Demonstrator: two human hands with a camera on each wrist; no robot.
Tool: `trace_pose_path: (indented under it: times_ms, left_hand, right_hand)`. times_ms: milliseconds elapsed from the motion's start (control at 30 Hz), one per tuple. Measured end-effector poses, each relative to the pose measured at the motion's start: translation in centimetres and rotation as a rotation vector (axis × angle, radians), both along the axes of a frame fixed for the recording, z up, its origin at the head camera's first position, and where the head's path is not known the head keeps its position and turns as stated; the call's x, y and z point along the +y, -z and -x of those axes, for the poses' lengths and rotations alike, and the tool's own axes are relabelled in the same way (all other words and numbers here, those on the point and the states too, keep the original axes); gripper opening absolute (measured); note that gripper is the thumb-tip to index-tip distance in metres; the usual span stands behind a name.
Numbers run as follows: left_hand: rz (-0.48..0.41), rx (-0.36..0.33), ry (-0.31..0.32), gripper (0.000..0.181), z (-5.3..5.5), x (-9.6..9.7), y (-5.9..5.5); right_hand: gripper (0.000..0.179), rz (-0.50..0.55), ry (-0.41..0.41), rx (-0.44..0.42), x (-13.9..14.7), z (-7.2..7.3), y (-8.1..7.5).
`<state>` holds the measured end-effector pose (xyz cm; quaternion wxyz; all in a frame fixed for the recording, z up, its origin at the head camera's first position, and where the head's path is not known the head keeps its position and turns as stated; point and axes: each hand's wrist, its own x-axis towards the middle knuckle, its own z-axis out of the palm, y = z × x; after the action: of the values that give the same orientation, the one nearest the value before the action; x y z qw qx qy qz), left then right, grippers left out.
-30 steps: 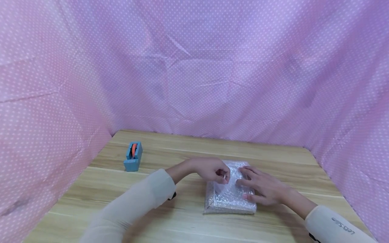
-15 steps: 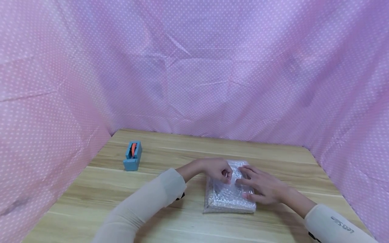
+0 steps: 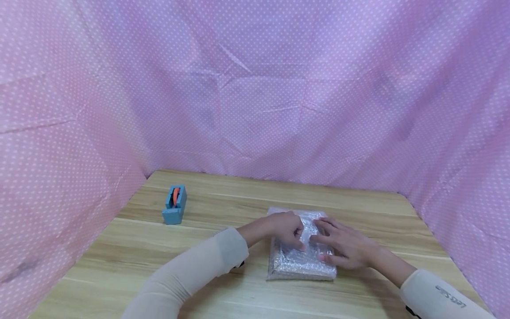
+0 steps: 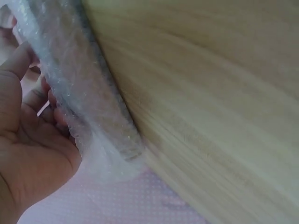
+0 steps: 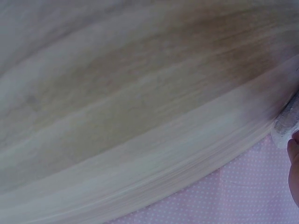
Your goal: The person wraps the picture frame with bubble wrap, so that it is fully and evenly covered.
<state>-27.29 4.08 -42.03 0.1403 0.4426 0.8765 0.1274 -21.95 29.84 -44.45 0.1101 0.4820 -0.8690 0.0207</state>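
Observation:
A flat rectangular parcel in clear bubble wrap (image 3: 300, 269) lies on the table, right of centre in the head view. Over its left half is my left hand (image 3: 287, 229), fingers curled in and thumb pointing down at the wrap. The left wrist view shows those bent fingers (image 4: 51, 105) against the bubbled surface, the wrap's loose end hanging past the parcel's edge. My right hand (image 3: 348, 246) rests on the right half with fingers spread. A small whitish patch (image 3: 306, 236) shows on the wrap between the hands. Only part of my right hand (image 5: 294, 172) enters the right wrist view.
A blue tape dispenser (image 3: 173, 215) with an orange roll (image 3: 175, 196) stands at the table's left back. The wooden table (image 3: 223, 190) is enclosed by pink polka-dot cloth (image 3: 255, 110) behind and at both sides.
My left hand has shifted slightly right; its earlier pinch with a small white bit has given way to a thumb extended down at the wrap. The right hand stays in place.

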Motion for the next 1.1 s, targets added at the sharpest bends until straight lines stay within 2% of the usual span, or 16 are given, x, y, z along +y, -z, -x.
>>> trace_pose_path:
  times_ms: [167, 233, 300, 400, 500, 667, 800, 933, 1100]
  left_hand:
    - [0.138, 0.138, -0.099, 0.051, -0.6, 0.3, 0.1]
    - [0.162, 0.164, -0.135, 0.053, -0.7, 0.3, 0.2]
    - [0.165, 0.161, -0.174, 0.055, -0.7, 0.3, 0.3]
    - [0.135, 0.119, -0.234, 0.053, -0.7, 0.2, 0.4]
    - [0.084, 0.061, -0.257, 0.049, -0.5, 0.0, 0.4]
    - [-0.033, -0.038, -0.244, 0.040, 0.3, -0.6, 0.2]
    - [-0.094, -0.102, -0.204, 0.033, 1.0, -1.0, 0.1]
    - [-0.122, -0.162, -0.161, 0.026, 1.4, -1.4, -0.1]
    - [-0.160, -0.243, -0.140, 0.028, 1.7, -2.0, -0.2]
  right_hand:
    - [0.048, 0.000, -0.010, 0.017, 0.1, 0.0, 0.1]
    - [0.047, 0.002, -0.010, 0.016, 0.2, 0.0, 0.2]
    - [0.047, 0.004, -0.011, 0.013, 0.2, 0.0, 0.2]
    - [0.047, -0.001, -0.005, 0.012, 0.3, 0.0, 0.2]
    - [0.047, -0.012, 0.003, 0.015, 0.3, 0.0, 0.1]
    - [0.047, -0.019, 0.007, 0.015, 0.2, 0.0, 0.0]
    - [0.047, -0.016, 0.004, 0.020, 0.2, 0.0, 0.0]
    - [0.046, -0.015, 0.001, 0.023, 0.2, 0.0, 0.0]
    - [0.046, -0.013, -0.005, 0.027, 0.1, 0.1, 0.1]
